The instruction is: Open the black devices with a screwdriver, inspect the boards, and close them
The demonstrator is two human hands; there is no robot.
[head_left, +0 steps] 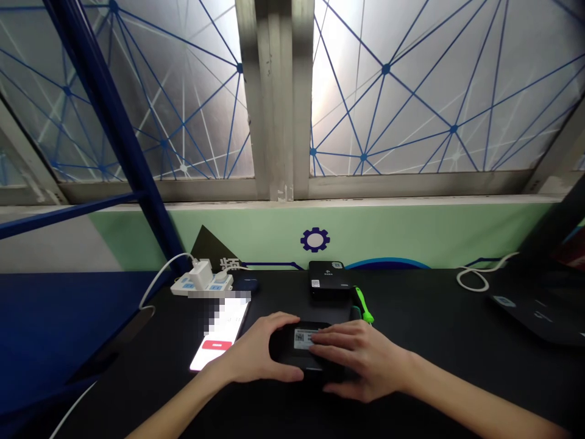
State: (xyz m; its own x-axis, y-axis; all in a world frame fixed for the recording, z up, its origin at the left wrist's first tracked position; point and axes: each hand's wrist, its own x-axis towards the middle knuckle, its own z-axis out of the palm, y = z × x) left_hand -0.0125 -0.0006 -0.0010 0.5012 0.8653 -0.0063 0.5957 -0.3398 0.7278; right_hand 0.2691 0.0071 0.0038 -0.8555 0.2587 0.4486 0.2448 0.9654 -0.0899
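**Both hands on black rounded device, desk edge side**

Black rounded device [305,361] lies on the black desk [137,381] near the person, in front of the second box; white QR label [304,338] on top, partly under the right fingers [329,341]; left hand [258,349] curves around its left side, thumb along the near edge and fingers over the far corner, so it reads as a loose cupping hold; right hand [361,361] is open, fingers laid flat across the top; cannot tell how hard either presses, or whether the device is lifted at all.

Around it: lit phone [220,332] just beside the left hand, red button on screen, part of it pixelated; black box [328,279] behind the device, bright green strap-like item [364,306] at its right corner; power strip [201,285] with white charger [202,274] further left; white cable coil [473,279] and dark pad [534,311] off to the right.

Risk, as judged — a sideways slip of the left hand could knock the phone; a smooth case could slide out of so light a hold; pushing forward could bump the black box or green item.
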